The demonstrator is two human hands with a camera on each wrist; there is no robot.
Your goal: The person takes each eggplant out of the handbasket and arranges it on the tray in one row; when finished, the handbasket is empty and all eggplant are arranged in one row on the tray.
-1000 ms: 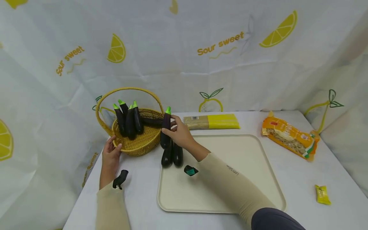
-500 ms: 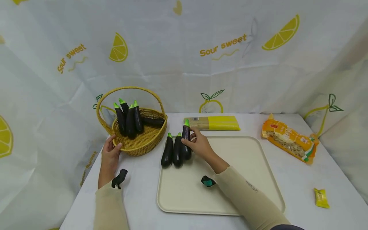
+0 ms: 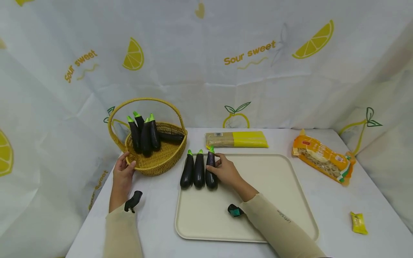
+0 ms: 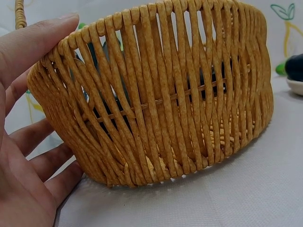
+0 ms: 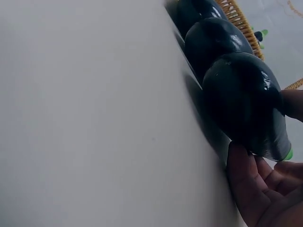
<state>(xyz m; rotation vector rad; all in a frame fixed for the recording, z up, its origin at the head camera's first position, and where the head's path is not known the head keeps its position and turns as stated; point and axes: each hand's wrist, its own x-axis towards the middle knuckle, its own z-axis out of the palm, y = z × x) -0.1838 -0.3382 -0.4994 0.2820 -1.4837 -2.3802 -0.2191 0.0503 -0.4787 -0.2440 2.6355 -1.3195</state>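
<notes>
My right hand [image 3: 226, 172] holds a dark purple eggplant [image 3: 211, 178] with a green stem end, low at the left part of the beige tray [image 3: 245, 225]. In the right wrist view, thumb and fingers lie on either side of this eggplant [image 5: 244, 101]. Two more eggplants lie parallel just left of it, the middle one [image 3: 199, 172] and the outer one [image 3: 187, 173]. My left hand [image 3: 123, 175] grips the near left side of a wicker basket [image 3: 158, 166]; in the left wrist view its thumb lies along the rim and its fingers against the woven wall [image 4: 161, 104].
Several eggplants [image 3: 146, 138] lean together in the basket, and another [image 3: 171, 137] lies on its side there. Behind the tray lies a yellow-ended packet [image 3: 237, 139]. An orange food bag [image 3: 324, 157] and a small yellow wrapped piece [image 3: 359, 223] lie on the right.
The right hand has carried its eggplant from beside the basket rightward and down onto the tray, beside the other two. The left hand stays on the basket.
</notes>
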